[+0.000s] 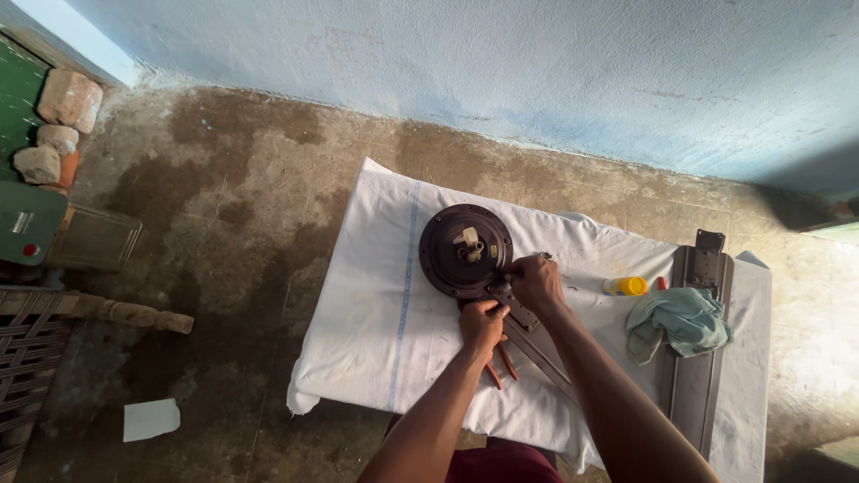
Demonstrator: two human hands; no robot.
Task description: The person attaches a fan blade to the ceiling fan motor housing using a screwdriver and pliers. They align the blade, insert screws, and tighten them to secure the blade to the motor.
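Head view. A dark round fan motor (465,250) lies on a white cloth (376,304) covering the bench. At its 5 o'clock edge, the right hand (535,282) has its fingers closed on a blade bracket (517,309). The left hand (483,324), at 6 o'clock, has its fingers curled against the same bracket. A second fan blade (698,376), a teal rag (680,320) and a yellow bottle (625,286) lie at 3 o'clock.

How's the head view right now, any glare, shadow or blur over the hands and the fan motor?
Head view: sharp and evenly lit over the left hand, right hand and dark round motor; overexposed glare on the floor at right; wide-angle bending at the edges; deep shadow in the lower left corner.
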